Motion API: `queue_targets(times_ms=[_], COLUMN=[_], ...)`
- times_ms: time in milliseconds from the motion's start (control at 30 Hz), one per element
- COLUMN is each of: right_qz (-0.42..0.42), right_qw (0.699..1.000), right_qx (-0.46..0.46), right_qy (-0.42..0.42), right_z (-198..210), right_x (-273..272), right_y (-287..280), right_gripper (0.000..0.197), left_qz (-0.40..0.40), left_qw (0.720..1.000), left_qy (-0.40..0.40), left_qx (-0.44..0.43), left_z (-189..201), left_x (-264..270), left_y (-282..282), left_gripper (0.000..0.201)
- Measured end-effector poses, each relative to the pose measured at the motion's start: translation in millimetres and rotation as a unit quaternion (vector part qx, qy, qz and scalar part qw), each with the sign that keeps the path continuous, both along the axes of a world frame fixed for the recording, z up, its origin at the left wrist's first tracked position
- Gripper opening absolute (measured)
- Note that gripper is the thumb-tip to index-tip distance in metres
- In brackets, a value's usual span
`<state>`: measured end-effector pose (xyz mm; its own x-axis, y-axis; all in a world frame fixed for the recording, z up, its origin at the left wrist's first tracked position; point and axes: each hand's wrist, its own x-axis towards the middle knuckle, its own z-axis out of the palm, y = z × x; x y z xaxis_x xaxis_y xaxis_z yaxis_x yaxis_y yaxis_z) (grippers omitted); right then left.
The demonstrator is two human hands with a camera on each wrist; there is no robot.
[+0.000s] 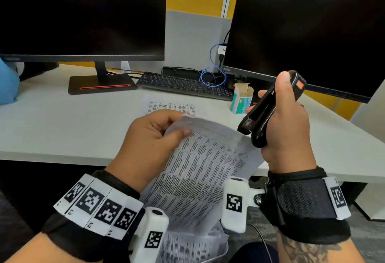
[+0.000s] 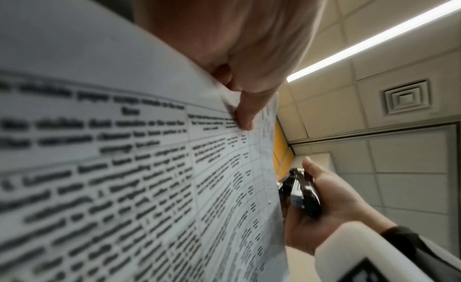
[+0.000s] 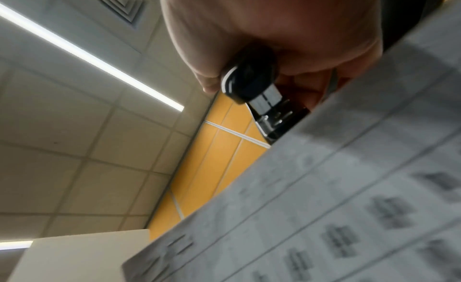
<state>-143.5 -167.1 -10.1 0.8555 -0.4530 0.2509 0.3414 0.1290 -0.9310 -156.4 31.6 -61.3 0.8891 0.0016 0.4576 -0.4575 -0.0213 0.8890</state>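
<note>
My left hand (image 1: 154,135) pinches the top corner of a bundle of printed sheets (image 1: 200,171), thumb on the front and fingers behind, holding it tilted above the desk edge. The left wrist view shows the sheets (image 2: 124,168) close up with my thumb (image 2: 245,112) on them. My right hand (image 1: 285,121) grips a black stapler (image 1: 264,112) with an orange label, its mouth pointing down-left, just beside the paper's upper right edge. The stapler (image 3: 254,89) sits in the palm in the right wrist view, with the paper (image 3: 336,207) in front.
On the grey desk (image 1: 62,127) lie another printed sheet (image 1: 166,104), a small open staple box (image 1: 241,98), a black keyboard (image 1: 183,85) and two dark monitors (image 1: 83,12) (image 1: 308,33). More papers (image 1: 191,246) lie below on my lap.
</note>
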Motion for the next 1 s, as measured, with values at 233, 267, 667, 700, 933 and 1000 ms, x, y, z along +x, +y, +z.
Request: queue_targets(times_ms=[233, 267, 667, 700, 933, 1000], right_qz=[0.082, 0.091, 0.069, 0.059, -0.029, 0.0], right_qw=[0.964, 0.953, 0.955, 0.951, 0.89, 0.889], right_qx=[0.188, 0.221, -0.068, -0.129, -0.415, -0.445], right_qy=[0.168, 0.188, 0.28, 0.275, 0.185, 0.107], right_z=[-17, -21, -58, -60, -45, -32], right_x=[20, 22, 48, 50, 45, 27], right_y=[-19, -23, -30, -30, -26, -19], right_gripper=[0.055, 0.061, 0.022, 0.027, 0.054, 0.047], left_qz=[0.074, 0.078, 0.07, 0.067, 0.059, 0.052], left_qw=[0.995, 0.994, 0.991, 0.992, 0.994, 0.994], left_qy=[0.056, 0.061, 0.093, 0.093, 0.088, 0.093], left_qx=[0.035, 0.041, 0.066, 0.059, 0.028, 0.02], left_z=[-7, -8, -21, -21, -24, -26], left_x=[11, 13, 22, 22, 23, 22], left_y=[20, 23, 36, 35, 37, 35], left_gripper=[0.007, 0.008, 0.009, 0.009, 0.01, 0.014])
